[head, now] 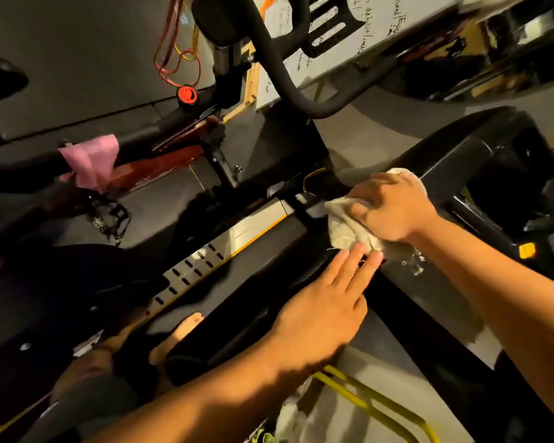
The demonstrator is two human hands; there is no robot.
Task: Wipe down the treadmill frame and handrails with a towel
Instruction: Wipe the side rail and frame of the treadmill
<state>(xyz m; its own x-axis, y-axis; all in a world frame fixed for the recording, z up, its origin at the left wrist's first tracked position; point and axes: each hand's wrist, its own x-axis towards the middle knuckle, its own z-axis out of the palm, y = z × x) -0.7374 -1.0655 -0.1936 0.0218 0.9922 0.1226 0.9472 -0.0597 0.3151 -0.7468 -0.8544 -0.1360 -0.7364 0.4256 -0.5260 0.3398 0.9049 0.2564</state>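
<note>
A crumpled off-white towel (344,228) is pressed against the black treadmill frame (454,161) near the base of its upright. My right hand (394,207) is closed over the towel and covers most of it. Just below, my left hand (320,308) lies flat on the black frame with its fingers straight, and the fingertips touch the towel's lower edge. The treadmill's silver side rail (224,247), with dark slots and a yellow edge, runs diagonally to the lower left. A black curved handrail (279,75) arcs across the top.
An exercise bike stands at the left with a pink cloth (92,161) draped on it and a red knob (187,94). Bare feet (176,337) rest beside the side rail. Yellow tubing (375,407) lies at the bottom. A whiteboard leans at the back.
</note>
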